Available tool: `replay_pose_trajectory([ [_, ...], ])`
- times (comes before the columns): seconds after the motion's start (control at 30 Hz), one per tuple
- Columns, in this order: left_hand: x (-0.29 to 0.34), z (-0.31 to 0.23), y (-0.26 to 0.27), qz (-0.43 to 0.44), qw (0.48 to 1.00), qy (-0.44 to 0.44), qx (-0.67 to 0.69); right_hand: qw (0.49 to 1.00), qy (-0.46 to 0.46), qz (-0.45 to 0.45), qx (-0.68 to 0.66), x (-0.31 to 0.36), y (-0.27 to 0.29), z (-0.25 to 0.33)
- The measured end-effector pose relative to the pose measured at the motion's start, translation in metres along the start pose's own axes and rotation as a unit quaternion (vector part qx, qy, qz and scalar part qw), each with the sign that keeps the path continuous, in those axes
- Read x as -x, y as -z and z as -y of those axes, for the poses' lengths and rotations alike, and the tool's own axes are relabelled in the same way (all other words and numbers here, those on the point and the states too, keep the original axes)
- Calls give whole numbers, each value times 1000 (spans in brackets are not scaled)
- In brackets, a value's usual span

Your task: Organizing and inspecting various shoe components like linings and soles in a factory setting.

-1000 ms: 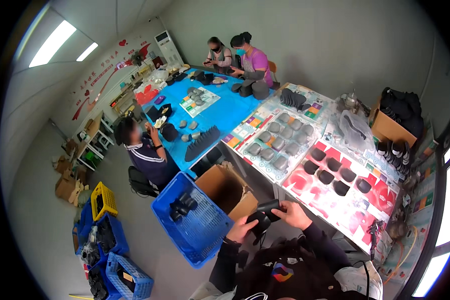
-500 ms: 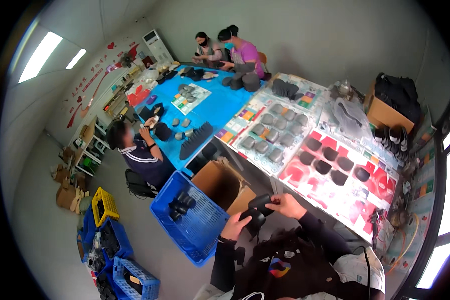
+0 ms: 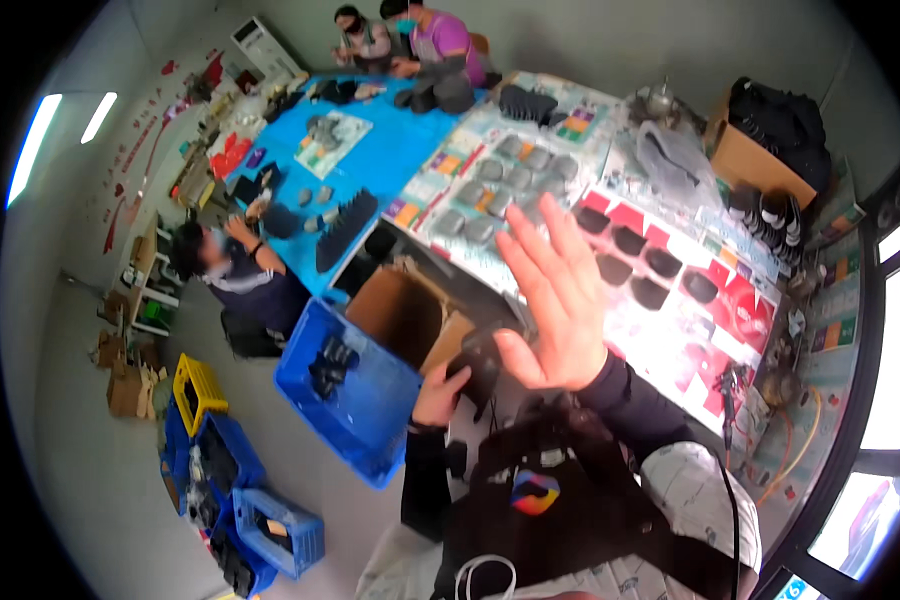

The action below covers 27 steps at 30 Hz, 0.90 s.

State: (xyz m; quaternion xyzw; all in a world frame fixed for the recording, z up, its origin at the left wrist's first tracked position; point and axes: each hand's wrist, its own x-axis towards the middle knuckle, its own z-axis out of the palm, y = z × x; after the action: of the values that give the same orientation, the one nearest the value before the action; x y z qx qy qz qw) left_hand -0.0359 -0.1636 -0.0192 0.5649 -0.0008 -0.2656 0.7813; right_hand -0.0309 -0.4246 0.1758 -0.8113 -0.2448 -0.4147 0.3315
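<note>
My left hand is closed around a dark, rounded, cup-shaped piece above the right end of a blue plastic crate. Motion blur and the crossing hand keep me from telling whether it is one piece or a stack. My right hand is raised beside it, fingers stretched and spread, with nothing in it. Several loose black pieces lie inside the crate. Beyond my right hand, more dark cupped pieces sit in spaced rows on the brightly lit red part of the table.
A cardboard box stands between crate and worktable. Grey cupped pieces are laid out on the worktable. One person sits at the blue tabletop; two more sit at its far end. Crates line the lower-left floor.
My right hand has let go of the dark piece it held and risen, opening with fingers spread. My left hand keeps its hold. The whole view has shifted, with the tables now higher in the picture.
</note>
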Motion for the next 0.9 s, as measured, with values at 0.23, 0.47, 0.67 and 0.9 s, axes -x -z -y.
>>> replay_pose_trajectory([
  [0.23,-28,25,-2,7,1000,-29,-7,896,-352,242,-120,145,-92,-95],
  [0.47,-65,49,-20,49,988,20,-146,815,-499,224,-191,234,-83,-151],
  [0.67,-105,66,-17,3,994,109,20,740,-623,-32,-251,338,-23,-229],
  [0.9,-114,68,-25,7,989,136,65,702,-679,-71,-203,354,24,-236],
])
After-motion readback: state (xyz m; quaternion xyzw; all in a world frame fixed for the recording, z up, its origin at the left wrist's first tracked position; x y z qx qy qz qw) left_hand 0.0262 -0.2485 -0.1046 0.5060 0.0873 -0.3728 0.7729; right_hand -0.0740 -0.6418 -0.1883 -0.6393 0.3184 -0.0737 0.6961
